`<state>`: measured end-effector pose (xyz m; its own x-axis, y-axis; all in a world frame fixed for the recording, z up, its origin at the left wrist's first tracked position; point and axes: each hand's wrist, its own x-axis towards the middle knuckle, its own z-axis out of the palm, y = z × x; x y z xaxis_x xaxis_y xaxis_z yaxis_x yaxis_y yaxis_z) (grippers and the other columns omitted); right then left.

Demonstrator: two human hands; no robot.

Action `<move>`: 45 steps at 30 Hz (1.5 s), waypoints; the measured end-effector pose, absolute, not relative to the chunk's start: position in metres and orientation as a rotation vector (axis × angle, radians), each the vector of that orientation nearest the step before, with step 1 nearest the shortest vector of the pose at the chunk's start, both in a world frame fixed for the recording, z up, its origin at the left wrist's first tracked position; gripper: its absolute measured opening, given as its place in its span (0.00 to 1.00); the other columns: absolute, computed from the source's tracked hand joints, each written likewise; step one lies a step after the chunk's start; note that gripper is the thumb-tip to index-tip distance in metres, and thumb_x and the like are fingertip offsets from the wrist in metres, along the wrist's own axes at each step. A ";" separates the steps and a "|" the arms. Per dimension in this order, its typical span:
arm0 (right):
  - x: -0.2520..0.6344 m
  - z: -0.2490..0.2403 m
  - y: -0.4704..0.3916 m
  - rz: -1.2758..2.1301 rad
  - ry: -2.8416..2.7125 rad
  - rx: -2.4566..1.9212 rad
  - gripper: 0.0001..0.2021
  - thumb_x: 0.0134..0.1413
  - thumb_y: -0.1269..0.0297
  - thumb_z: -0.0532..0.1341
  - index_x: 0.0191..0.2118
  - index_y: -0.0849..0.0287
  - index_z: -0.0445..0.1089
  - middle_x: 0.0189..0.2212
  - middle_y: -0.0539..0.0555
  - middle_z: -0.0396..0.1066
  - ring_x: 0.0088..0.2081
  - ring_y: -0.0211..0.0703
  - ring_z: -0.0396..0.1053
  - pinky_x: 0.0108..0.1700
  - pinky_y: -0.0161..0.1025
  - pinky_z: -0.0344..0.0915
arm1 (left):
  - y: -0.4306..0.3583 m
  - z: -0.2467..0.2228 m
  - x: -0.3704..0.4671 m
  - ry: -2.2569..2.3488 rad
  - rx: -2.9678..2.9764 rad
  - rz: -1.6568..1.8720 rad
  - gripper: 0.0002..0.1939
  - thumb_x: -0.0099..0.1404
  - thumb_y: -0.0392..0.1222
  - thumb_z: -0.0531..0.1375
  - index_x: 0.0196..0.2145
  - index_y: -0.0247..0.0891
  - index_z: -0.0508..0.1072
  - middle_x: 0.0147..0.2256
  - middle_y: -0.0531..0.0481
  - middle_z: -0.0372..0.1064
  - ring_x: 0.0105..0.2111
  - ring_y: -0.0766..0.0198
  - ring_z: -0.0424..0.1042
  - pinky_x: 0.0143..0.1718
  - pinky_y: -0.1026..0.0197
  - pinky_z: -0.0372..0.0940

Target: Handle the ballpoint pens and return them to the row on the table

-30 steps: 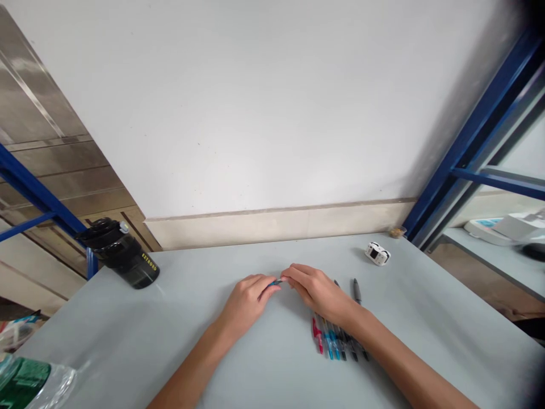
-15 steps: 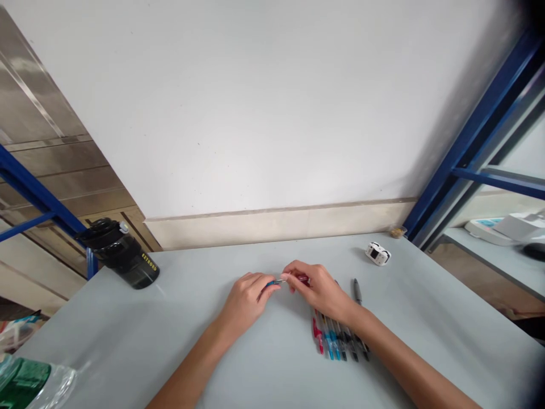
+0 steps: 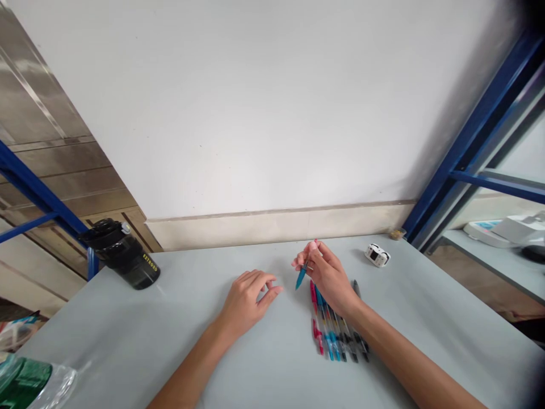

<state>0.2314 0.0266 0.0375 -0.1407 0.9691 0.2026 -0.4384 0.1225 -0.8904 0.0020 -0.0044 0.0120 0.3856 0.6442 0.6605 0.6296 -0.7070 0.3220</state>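
Lifted from left hand (image 3: pixel 249 298); right hand (image 3: pixel 326 275) grips pen (image 3: pixel 303 272).

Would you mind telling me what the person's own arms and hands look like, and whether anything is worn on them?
Both forearms are bare as far as the view shows them: no sleeves, gloves or wristbands. The left hand and the right hand show no rings, watch or markings that can be made out. The fingernails look short and unpainted, though they are too small to judge closely.
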 end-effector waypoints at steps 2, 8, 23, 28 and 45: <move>0.233 0.042 0.027 1.498 -0.928 -0.616 0.21 0.65 0.43 0.70 0.36 0.54 0.67 0.28 0.45 0.60 0.29 0.37 0.62 0.34 0.36 0.66 | -0.004 0.011 0.002 1.202 2.603 1.239 0.06 0.80 0.45 0.61 0.46 0.42 0.76 0.34 0.51 0.78 0.34 0.61 0.77 0.40 0.57 0.70; 0.244 0.048 0.028 1.768 -0.694 -0.619 0.24 0.65 0.43 0.70 0.31 0.57 0.66 0.24 0.40 0.39 0.23 0.33 0.34 0.20 0.31 0.44 | -0.004 0.011 0.002 1.228 2.603 1.195 0.07 0.80 0.43 0.58 0.44 0.41 0.76 0.33 0.51 0.77 0.34 0.61 0.76 0.41 0.56 0.70; 0.255 0.049 0.030 1.724 -0.429 -0.594 0.19 0.64 0.51 0.62 0.27 0.54 0.57 0.21 0.39 0.35 0.21 0.35 0.31 0.17 0.34 0.43 | -0.005 0.014 0.004 1.242 2.566 1.216 0.08 0.81 0.40 0.57 0.42 0.41 0.74 0.33 0.51 0.76 0.34 0.61 0.75 0.41 0.56 0.68; 0.255 0.051 0.030 1.725 -0.405 -0.569 0.20 0.67 0.49 0.62 0.28 0.54 0.60 0.21 0.39 0.36 0.21 0.34 0.32 0.17 0.34 0.43 | -0.005 0.013 0.004 1.231 2.552 1.214 0.08 0.82 0.41 0.56 0.42 0.41 0.73 0.34 0.50 0.76 0.34 0.61 0.74 0.42 0.56 0.68; 0.256 0.048 0.032 1.750 -0.467 -0.526 0.20 0.66 0.48 0.63 0.28 0.55 0.61 0.20 0.39 0.38 0.20 0.33 0.33 0.18 0.33 0.45 | -0.005 0.015 0.004 1.235 2.567 1.200 0.10 0.82 0.42 0.55 0.42 0.42 0.75 0.33 0.49 0.77 0.34 0.61 0.75 0.41 0.56 0.69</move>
